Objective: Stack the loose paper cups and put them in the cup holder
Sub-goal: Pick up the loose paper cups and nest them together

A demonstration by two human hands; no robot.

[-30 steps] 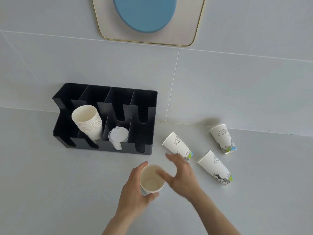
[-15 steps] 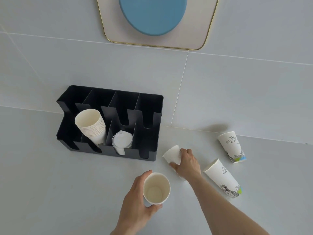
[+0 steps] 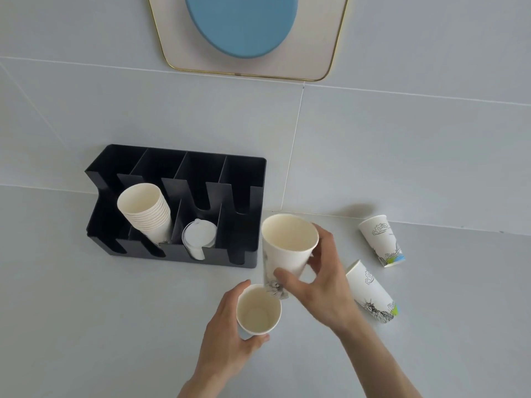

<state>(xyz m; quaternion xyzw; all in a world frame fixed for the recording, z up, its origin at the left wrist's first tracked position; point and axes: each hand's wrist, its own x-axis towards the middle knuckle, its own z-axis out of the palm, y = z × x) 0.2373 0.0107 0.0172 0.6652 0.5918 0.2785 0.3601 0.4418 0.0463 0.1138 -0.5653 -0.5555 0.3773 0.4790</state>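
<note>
The grey surface is being seen from above, and the black cup holder is standing on it just beyond and to the left of the fingers, with a nested stack of cups leaning in its second slot from the left and a pile of white lids in the next. Two printed cups are lying on their sides to the right of the fingers: the nearer lying cup just beside the right wrist, the farther lying cup near the wall. An upper cup is being pinched around its lower wall by the right hand, thumb in front, the other fingers curled behind. A lower cup is being wrapped by the left hand, mouth up. The upper cup's base is being held at the far rim of the lower cup, its long axis tilted slightly away; a small pull toward the body and a straightening are judged needed before nesting.
</note>
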